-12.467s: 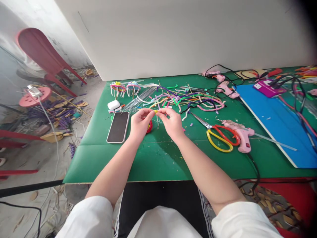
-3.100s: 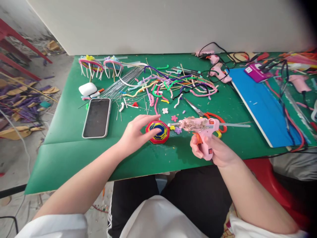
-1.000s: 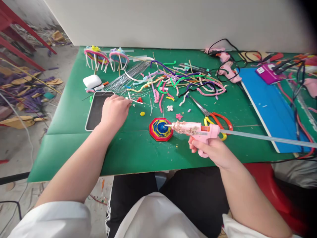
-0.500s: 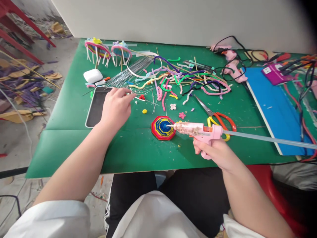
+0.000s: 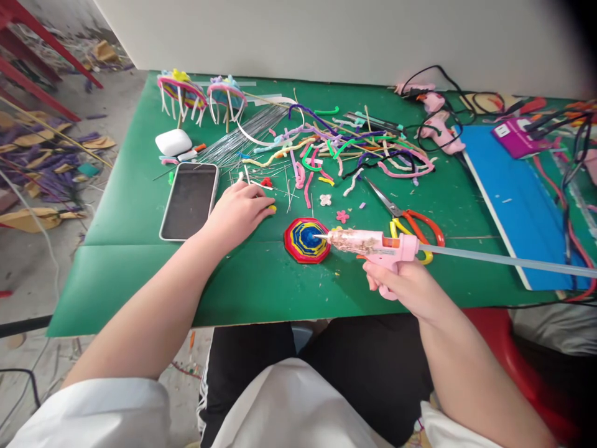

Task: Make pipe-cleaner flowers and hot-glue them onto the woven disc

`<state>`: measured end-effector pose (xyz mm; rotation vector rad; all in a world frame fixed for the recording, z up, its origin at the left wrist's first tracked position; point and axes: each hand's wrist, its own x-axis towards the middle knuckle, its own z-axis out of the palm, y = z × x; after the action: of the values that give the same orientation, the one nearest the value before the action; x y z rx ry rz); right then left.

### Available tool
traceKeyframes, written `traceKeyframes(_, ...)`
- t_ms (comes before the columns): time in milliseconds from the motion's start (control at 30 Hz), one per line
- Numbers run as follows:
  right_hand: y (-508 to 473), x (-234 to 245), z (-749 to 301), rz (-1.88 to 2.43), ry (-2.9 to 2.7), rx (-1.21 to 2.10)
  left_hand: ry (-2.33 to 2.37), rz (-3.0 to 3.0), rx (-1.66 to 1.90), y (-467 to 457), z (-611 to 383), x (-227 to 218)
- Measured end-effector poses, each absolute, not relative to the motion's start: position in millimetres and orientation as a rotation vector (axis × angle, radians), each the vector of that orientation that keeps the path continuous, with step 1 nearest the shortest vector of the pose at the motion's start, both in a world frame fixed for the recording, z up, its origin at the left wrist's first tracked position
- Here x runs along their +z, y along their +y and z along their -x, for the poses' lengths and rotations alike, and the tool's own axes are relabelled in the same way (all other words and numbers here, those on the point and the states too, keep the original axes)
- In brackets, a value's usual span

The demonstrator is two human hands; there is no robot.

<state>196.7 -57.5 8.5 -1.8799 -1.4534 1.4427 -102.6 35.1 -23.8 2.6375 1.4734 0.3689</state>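
Note:
My right hand point(image 5: 405, 283) is wrapped around the grip of a pink hot glue gun point(image 5: 373, 242), and a long glue stick point(image 5: 489, 258) trails out of its back. The gun's nozzle points left, over the centre of a flat octagonal disc point(image 5: 308, 252) ringed in red, yellow and blue that lies on the table. Left of this disc, my left hand point(image 5: 240, 211) is low over the table, thumb and fingertips closed at a small round yellow piece point(image 5: 273, 209). Most of that piece is hidden by the fingers. A smartphone point(image 5: 189, 202) lies beside the left wrist.
Scissors point(image 5: 396, 211) lie behind the glue gun. Pipe cleaners point(image 5: 336, 143) and thin wires point(image 5: 252, 134) are heaped at the back. Two small decorated umbrellas point(image 5: 181, 93) stand back left. Small flower shapes point(image 5: 342, 216) lie near the disc. A blue board point(image 5: 517, 205) and cables point(image 5: 576, 162) occupy the right.
My left hand has moved right and toward me, from over the phone's upper edge to the yellow piece. My right hand and the glue gun have hardly moved.

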Motion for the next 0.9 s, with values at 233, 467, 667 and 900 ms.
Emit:
traceKeyframes(233, -55, 9, -198, 1.88, -1.541, 1.405, 1.465, -2.608, 0.379, 36, 100, -25)
traceKeyframes(467, -55, 6, -201, 1.892, -1.574, 1.387, 1.454, -2.6, 0.424, 35, 100, -26)
traceKeyframes(667, -57, 5, -203, 1.904, -1.565, 1.372, 1.523, -2.354, 0.532, 28, 91, -18)
traceKeyframes(900, -57, 5, -205, 1.904, -1.614, 1.362, 1.536, -2.239, 0.588, 24, 85, -14)
